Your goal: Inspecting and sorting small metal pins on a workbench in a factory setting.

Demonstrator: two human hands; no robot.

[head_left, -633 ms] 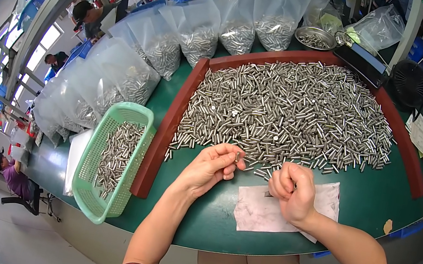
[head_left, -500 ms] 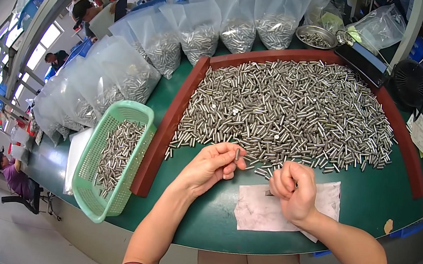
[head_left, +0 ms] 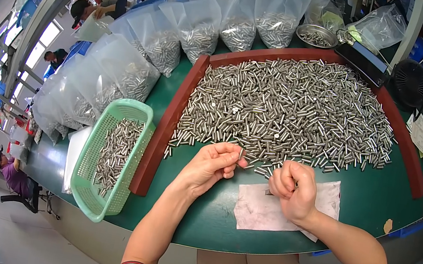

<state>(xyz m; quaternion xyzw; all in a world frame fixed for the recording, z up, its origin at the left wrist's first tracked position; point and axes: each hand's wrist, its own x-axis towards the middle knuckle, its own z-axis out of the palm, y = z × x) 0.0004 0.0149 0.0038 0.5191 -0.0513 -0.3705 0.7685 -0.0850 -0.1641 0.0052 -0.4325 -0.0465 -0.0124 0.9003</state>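
My left hand [head_left: 211, 167] is closed at the near edge of a big pile of short metal pins [head_left: 289, 109]. Between its thumb and fingertips it pinches one small metal pin [head_left: 242, 154], held roughly upright. My right hand [head_left: 297, 193] makes a fist above a smudged white cloth [head_left: 256, 213]. A dark pin end [head_left: 268, 192] pokes out under its curled fingers; whatever else the fist contains is hidden. A few loose pins lie on the green tabletop between both hands.
Dark red rails [head_left: 159, 145] border the pile. A green plastic basket [head_left: 82, 166] with pins stands left. Clear bags of pins [head_left: 200, 31] line the back, beside a metal bowl [head_left: 316, 36] and a black fan [head_left: 409, 83]. Other people are at left.
The pin in my left fingertips has turned slightly; both hands stay in nearly the same place. At the back left, a person has shifted and raised an arm near the bags.
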